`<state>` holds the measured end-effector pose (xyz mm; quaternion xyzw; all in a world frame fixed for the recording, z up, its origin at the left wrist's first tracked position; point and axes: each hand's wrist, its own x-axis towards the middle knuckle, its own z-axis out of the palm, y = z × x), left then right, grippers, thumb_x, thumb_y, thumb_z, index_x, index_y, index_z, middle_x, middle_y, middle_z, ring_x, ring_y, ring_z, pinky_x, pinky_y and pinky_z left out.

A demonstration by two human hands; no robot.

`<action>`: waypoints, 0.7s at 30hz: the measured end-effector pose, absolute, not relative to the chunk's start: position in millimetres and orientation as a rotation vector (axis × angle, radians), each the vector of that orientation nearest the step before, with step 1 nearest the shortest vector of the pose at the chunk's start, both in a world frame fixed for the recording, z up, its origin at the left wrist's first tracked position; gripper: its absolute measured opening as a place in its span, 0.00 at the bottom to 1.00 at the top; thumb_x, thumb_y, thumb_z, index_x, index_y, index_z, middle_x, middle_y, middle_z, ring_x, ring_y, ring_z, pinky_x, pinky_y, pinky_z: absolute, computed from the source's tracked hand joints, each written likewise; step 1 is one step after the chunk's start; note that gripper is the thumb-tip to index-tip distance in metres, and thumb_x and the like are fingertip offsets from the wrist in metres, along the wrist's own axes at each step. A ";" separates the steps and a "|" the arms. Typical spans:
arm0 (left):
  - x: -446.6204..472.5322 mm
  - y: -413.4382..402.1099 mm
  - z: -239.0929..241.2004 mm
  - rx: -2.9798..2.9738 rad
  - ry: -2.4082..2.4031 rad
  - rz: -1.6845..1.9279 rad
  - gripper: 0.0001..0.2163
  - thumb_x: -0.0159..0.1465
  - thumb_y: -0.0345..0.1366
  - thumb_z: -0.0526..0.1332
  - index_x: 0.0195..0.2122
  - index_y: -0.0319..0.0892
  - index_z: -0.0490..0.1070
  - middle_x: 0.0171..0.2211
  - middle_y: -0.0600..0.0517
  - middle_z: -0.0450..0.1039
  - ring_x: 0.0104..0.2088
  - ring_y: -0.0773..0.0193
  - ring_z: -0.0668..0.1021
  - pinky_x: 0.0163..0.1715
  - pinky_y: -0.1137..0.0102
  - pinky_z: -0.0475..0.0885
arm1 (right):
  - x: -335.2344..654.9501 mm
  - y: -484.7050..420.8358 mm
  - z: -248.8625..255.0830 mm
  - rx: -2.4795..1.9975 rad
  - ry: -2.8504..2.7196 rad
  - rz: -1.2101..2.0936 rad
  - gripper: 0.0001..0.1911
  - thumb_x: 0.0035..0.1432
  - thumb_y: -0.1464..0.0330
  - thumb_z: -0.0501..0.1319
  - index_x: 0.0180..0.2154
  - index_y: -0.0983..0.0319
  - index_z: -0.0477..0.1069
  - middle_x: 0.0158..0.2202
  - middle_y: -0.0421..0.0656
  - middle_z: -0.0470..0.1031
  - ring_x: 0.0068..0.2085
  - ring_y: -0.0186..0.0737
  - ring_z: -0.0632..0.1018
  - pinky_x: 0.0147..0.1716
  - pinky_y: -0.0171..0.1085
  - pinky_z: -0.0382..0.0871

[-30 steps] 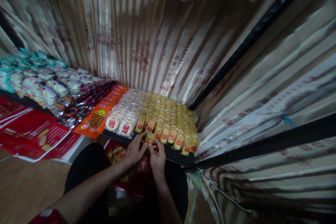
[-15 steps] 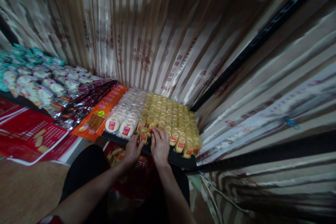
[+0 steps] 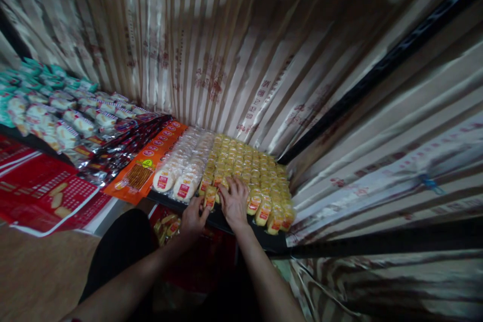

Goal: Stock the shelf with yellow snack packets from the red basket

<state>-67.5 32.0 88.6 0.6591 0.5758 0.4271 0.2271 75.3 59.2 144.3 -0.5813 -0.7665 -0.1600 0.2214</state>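
Note:
A dark shelf (image 3: 260, 237) holds rows of small yellow wrapped snack packets (image 3: 249, 166) with red labels. My left hand (image 3: 193, 217) is at the shelf's front edge, fingers pinched on one yellow packet (image 3: 210, 196) in the front row. My right hand (image 3: 234, 200) lies palm down over the yellow packets just right of it, fingers spread forward and pressing on them. To the left of the yellow rows sit round white packets (image 3: 177, 181) with red labels.
Orange packs (image 3: 145, 166), dark foil packs (image 3: 121, 148) and white and green packets (image 3: 45, 110) fill the shelf further left. Red boxes (image 3: 41, 196) lie below them. Striped shiny curtains hang behind and to the right. A red bag of snacks (image 3: 169, 224) sits below my hands.
My right hand has moved forward from the shelf edge onto the yellow rows and flattened out. My left hand stayed at the front edge, and the packet went into the front row.

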 end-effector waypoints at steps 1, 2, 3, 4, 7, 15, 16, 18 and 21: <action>-66.9 32.6 88.7 1.800 1.583 1.195 0.13 0.60 0.38 0.53 0.44 0.38 0.67 0.33 0.49 0.68 0.30 0.66 0.73 0.35 0.70 0.71 | 77.0 59.3 143.9 -1.599 -2.125 -0.433 0.11 0.56 0.68 0.57 0.41 0.55 0.72 0.50 0.45 0.68 0.55 0.48 0.58 0.53 0.51 0.51; -66.5 33.3 88.7 1.782 1.584 1.206 0.14 0.60 0.38 0.53 0.45 0.38 0.67 0.35 0.49 0.68 0.30 0.67 0.73 0.35 0.70 0.71 | 78.4 59.3 143.6 -1.593 -2.131 -0.421 0.11 0.56 0.69 0.57 0.41 0.55 0.72 0.50 0.45 0.68 0.56 0.48 0.58 0.53 0.51 0.50; -66.0 33.9 88.8 1.764 1.588 1.207 0.14 0.60 0.37 0.53 0.45 0.38 0.67 0.36 0.48 0.67 0.30 0.67 0.73 0.34 0.71 0.71 | 79.6 59.4 143.6 -1.590 -2.136 -0.409 0.11 0.56 0.69 0.57 0.41 0.55 0.72 0.50 0.44 0.68 0.56 0.48 0.58 0.53 0.51 0.50; -65.5 34.5 89.1 1.752 1.594 1.199 0.14 0.60 0.37 0.53 0.46 0.37 0.66 0.36 0.48 0.67 0.29 0.68 0.73 0.34 0.71 0.71 | 80.6 59.4 143.7 -1.588 -2.139 -0.396 0.11 0.56 0.69 0.57 0.41 0.55 0.72 0.50 0.44 0.69 0.56 0.48 0.57 0.53 0.52 0.50; -62.8 35.6 90.8 1.758 1.610 1.142 0.15 0.61 0.39 0.53 0.47 0.38 0.66 0.38 0.48 0.66 0.29 0.68 0.74 0.35 0.70 0.71 | 83.1 59.2 144.4 -1.590 -2.144 -0.356 0.11 0.57 0.69 0.56 0.41 0.55 0.73 0.51 0.43 0.69 0.57 0.49 0.57 0.53 0.53 0.49; -52.2 47.0 89.8 1.803 1.668 1.162 0.15 0.61 0.34 0.54 0.49 0.39 0.61 0.38 0.48 0.68 0.38 0.62 0.74 0.39 0.67 0.71 | 88.3 59.5 142.5 -1.546 -2.133 -0.309 0.10 0.56 0.69 0.57 0.39 0.55 0.73 0.49 0.41 0.71 0.56 0.49 0.58 0.55 0.53 0.47; -51.8 48.7 89.4 1.816 1.667 1.170 0.13 0.61 0.34 0.54 0.47 0.39 0.61 0.38 0.48 0.68 0.39 0.62 0.73 0.39 0.66 0.71 | 88.8 59.6 142.1 -1.535 -2.126 -0.309 0.10 0.56 0.69 0.57 0.39 0.55 0.73 0.48 0.41 0.72 0.56 0.49 0.58 0.55 0.53 0.47; -51.7 51.1 90.1 1.843 1.682 1.173 0.11 0.61 0.33 0.54 0.45 0.39 0.62 0.38 0.48 0.68 0.41 0.61 0.73 0.41 0.65 0.70 | 89.5 59.5 141.4 -1.516 -2.113 -0.307 0.10 0.56 0.70 0.57 0.39 0.55 0.73 0.47 0.41 0.72 0.55 0.49 0.59 0.55 0.54 0.46; -51.1 52.6 95.2 1.873 1.728 1.148 0.10 0.61 0.32 0.54 0.44 0.40 0.62 0.40 0.47 0.68 0.43 0.61 0.72 0.42 0.66 0.70 | 89.9 59.2 140.6 -1.498 -2.107 -0.301 0.10 0.56 0.70 0.56 0.38 0.55 0.73 0.47 0.41 0.72 0.56 0.48 0.59 0.55 0.54 0.46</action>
